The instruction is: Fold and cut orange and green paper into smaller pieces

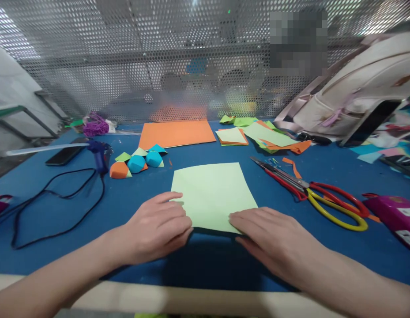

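A pale green sheet of paper (213,190) lies at the middle of the blue table, its near edge lifted slightly. My left hand (158,225) grips the near left corner, with the fingers curled and the thumb under the sheet. At the near right corner, my right hand (274,238) pinches the paper with fingers on top and thumb below. Beyond the sheet to the left sit folded paper pieces in blue (137,164), orange (119,169) and pale green. Scissors (306,187) with red and yellow handles lie to the right, blades partly apart.
Orange sheets (178,134) and stacked green and orange paper (271,134) lie at the back. A blue glue gun (98,154) with a looping black cord and a phone (67,152) are left. A magenta case (395,216), a backpack (353,84) and another phone (372,123) stand right. Perforated metal (125,79) borders the back.
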The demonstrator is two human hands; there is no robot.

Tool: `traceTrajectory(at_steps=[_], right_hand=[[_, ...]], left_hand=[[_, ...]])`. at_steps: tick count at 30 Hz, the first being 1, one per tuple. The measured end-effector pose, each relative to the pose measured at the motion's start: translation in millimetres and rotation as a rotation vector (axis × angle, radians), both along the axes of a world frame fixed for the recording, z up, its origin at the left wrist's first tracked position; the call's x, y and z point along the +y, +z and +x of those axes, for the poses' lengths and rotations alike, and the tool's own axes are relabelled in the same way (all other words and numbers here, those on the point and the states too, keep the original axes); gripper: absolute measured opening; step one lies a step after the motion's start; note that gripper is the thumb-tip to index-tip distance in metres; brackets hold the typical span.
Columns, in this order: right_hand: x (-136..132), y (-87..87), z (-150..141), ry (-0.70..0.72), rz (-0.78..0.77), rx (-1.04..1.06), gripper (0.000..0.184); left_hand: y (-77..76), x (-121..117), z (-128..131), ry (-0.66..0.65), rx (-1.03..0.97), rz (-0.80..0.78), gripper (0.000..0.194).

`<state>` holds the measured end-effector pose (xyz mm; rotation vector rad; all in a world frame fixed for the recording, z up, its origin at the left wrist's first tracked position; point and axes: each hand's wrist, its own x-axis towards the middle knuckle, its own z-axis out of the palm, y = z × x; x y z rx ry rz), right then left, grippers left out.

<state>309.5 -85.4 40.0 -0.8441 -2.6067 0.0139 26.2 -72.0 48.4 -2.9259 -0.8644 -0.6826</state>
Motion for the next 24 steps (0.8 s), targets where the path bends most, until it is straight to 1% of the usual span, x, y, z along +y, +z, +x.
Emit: traceTrajectory(at_steps=[2,3,5,7,10,12,14,16,17,18,20,22,24], right_hand=[[6,-4.1,5,0.014,0.000,-0.009,0.022],[10,-4.6,9,0.020,-0.027,-0.013,0.022],[19,-2.7,16,0.024,-0.127,-0.013,0.021],[28,1.3,24,0.021,-0.270,-0.006,0.021],[41,5.6,30,0.005,-0.493,0.052,0.025],[47,5.0,31,-0.043,-0.613,0.108,0.030],[51,1.7,30,-0.116,-0.692,0.168,0.032],[54,-2.7,28,-0.189,-0.729,0.241,0.032],[55,-4.9,27,-0.217,-0.734,0.276,0.032],[56,-6.8,27,-0.241,-0.731,0.307,0.033],[57,-9.7,26,-0.281,-0.714,0.353,0.035],[58,-11.1,27,-0.297,-0.698,0.382,0.036],[58,-11.3,28,-0.273,-0.697,0.391,0.032]], left_hand=[[3.1,3,0,-0.063,0.013,-0.057,0.019],[5.4,4,0,-0.080,0.021,-0.100,0.020],[10.1,8,-1,-0.069,0.014,-0.205,0.022],[13.2,13,-3,-0.010,-0.028,-0.323,0.022],[14.3,20,-7,0.141,-0.119,-0.494,0.021],[14.4,27,-11,0.222,-0.162,-0.621,0.021],[15.1,34,-17,0.237,-0.174,-0.785,0.021],[16.2,40,-22,0.212,-0.121,-0.907,0.035],[16.5,43,-24,0.209,-0.080,-0.922,0.040],[16.5,45,-25,0.218,-0.039,-0.911,0.040],[15.5,46,-25,0.237,0.006,-0.874,0.031],[13.9,46,-23,0.221,-0.002,-0.864,0.030],[12.6,46,-23,0.185,-0.017,-0.836,0.029]])
